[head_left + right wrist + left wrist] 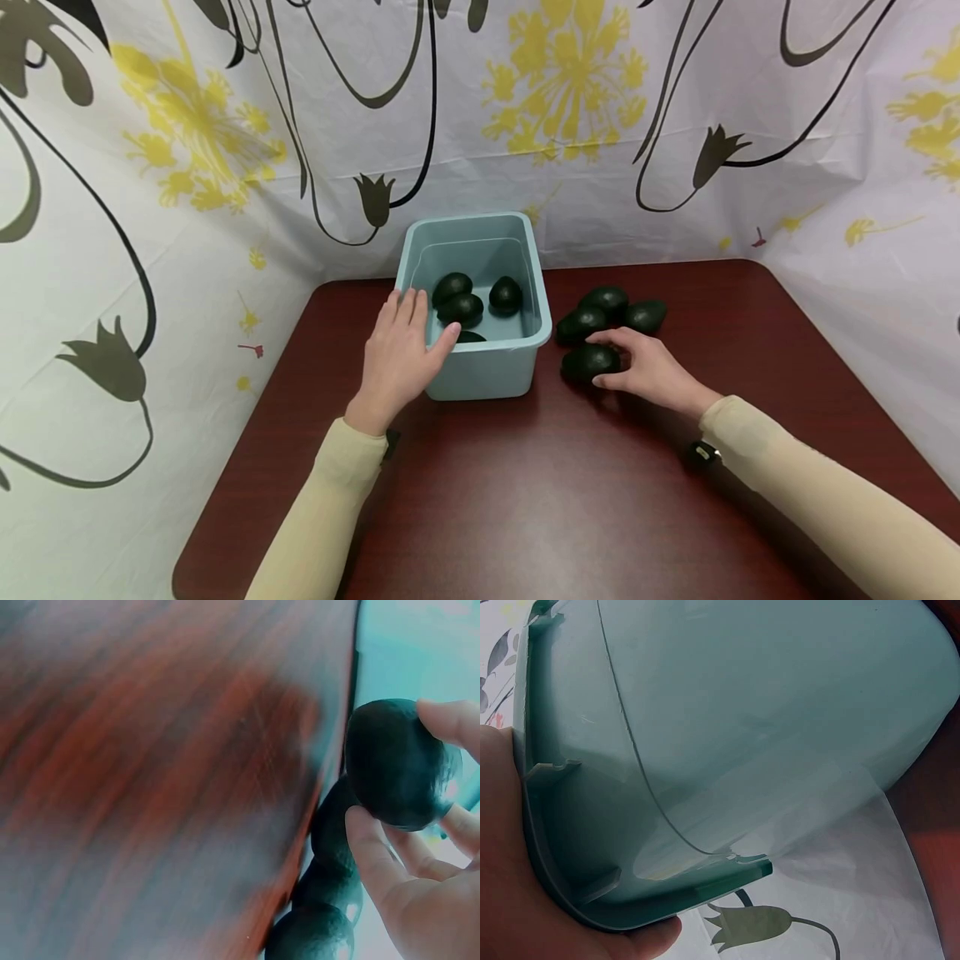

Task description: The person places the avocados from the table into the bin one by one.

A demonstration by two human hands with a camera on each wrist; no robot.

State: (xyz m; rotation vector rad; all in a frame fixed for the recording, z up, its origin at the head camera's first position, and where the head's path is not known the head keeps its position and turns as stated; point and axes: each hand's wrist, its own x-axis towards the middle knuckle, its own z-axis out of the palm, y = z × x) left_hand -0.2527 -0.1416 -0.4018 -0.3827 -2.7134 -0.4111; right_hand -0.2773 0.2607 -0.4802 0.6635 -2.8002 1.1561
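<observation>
A dark green avocado (588,364) is held between the thumb and fingers of my right hand (651,369), just right of the bin. In the right wrist view the fingertips press round the sides of this avocado (397,765). My left hand (397,354) lies over the left front corner of a pale blue plastic bin (483,371), its fingers extended along the rim. From the left wrist, the bin's outer wall (742,712) fills most of the picture. Several avocados lie inside the bin, among them one avocado (506,296) on the right; the front one is partly hidden.
Beyond the right hand, three more avocados (604,302) sit close together on the dark red-brown table (570,500). A white patterned cloth (465,125) hangs behind the table and along its sides. The bin stands near the table's back edge.
</observation>
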